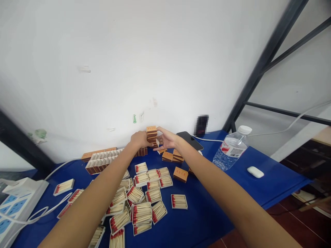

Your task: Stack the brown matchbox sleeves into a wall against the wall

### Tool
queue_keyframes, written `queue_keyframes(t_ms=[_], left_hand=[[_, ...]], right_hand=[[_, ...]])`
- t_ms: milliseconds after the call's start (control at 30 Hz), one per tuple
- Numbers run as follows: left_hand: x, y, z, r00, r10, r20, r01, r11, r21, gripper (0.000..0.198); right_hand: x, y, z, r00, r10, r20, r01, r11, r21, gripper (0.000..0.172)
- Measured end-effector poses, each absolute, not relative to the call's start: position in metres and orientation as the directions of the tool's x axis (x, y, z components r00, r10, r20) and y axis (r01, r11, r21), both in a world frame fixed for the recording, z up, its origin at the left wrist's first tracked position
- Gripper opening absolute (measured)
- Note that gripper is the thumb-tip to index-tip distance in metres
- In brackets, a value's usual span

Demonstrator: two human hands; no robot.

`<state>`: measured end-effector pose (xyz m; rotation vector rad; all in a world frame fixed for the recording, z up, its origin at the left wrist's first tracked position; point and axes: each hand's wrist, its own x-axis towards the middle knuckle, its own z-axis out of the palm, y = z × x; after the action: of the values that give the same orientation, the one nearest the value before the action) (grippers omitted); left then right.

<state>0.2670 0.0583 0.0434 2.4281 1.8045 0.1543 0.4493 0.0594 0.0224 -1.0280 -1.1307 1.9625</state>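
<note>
A short stack of orange matchboxes (151, 130) stands near the wall, between my two hands. My left hand (140, 140) is closed on the stack's left side, its thumb across the front. On the other side, my right hand (168, 138) has its fingers spread around the stack's right edge; whether they press on it is hard to see. Several closed matchboxes (167, 156) lie just below my right hand. To the left of my left hand run rows of empty matchbox sleeves (102, 161). Open trays of red-tipped matches (141, 213) are heaped beneath my left forearm.
A water bottle (231, 148) and a white earbud case (255, 172) stand on the blue table (207, 213) at right. A black phone (190, 140) lies by the wall with a white cable. A power strip (19, 203) sits at left, near a dark metal post (23, 148).
</note>
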Motion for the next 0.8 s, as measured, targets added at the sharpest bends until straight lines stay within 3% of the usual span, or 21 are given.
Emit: queue_keyframes(t_ms=[233, 367, 600, 800], left_hand=[[0.263, 0.057, 0.046, 0.289, 0.957, 0.01, 0.93, -0.284, 0.232, 0.059], [0.263, 0.056, 0.051, 0.302, 0.953, 0.038, 0.919, -0.302, 0.255, 0.057], [0.265, 0.055, 0.055, 0.252, 0.968, 0.0, 0.951, -0.247, 0.183, 0.054], [0.27, 0.058, 0.049, 0.27, 0.962, 0.044, 0.934, -0.273, 0.233, 0.058]], right_hand=[[0.447, 0.059, 0.021, -0.414, 0.864, -0.285, -0.095, -0.353, -0.931, 0.038], [0.445, 0.06, 0.019, -0.418, 0.853, -0.313, -0.082, -0.378, -0.922, 0.046], [0.448, 0.061, 0.018, -0.41, 0.871, -0.27, -0.081, -0.33, -0.941, 0.039], [0.452, 0.057, 0.024, -0.423, 0.861, -0.282, -0.033, -0.325, -0.945, 0.036]])
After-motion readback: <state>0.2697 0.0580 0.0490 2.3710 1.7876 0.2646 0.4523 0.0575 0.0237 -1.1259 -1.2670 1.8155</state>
